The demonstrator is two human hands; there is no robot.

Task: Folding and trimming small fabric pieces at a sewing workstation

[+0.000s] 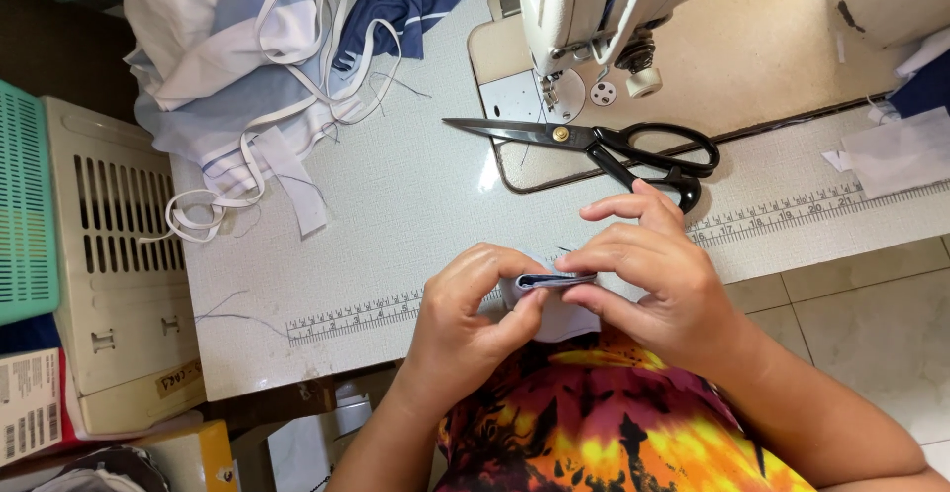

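Note:
Both of my hands pinch a small folded piece of pale fabric with a dark blue inner layer, held at the near edge of the sewing table. My left hand grips its left end between thumb and fingers. On the right end, my right hand presses the fold flat, thumb under and fingers over. Black-handled scissors lie just beyond my right hand, blades pointing left. A white sewing machine stands behind them.
A heap of white, pale blue and navy fabric with white strips covers the table's far left. A measuring strip runs along the near edge. Beige and green plastic crates stand at left. Tiled floor lies at right.

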